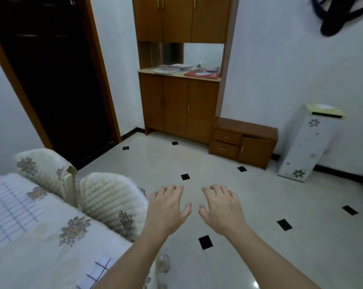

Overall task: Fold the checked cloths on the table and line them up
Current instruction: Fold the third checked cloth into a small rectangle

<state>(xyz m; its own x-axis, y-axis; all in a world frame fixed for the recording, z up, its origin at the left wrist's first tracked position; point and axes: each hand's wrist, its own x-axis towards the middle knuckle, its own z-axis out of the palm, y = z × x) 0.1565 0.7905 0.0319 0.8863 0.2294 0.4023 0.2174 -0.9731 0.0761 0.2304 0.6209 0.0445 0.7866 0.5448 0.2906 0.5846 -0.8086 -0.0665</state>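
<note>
Wide tiled floor (218,159) opens right of the quilt-covered bench (51,257) edge; over it our left grip (168,207) and right grip (222,209) hover side by side, fingers spread.

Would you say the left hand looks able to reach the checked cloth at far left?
Probably yes: the left hand holds nothing, fingers spread above the floor, and the checked cloth lies uncovered on the flowered cover to its left, with nothing standing between them.

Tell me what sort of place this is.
Probably a living room in a home: a sofa with quilted flowery covers, a tall wooden cabinet against the wall, and a pale tiled floor.
</note>
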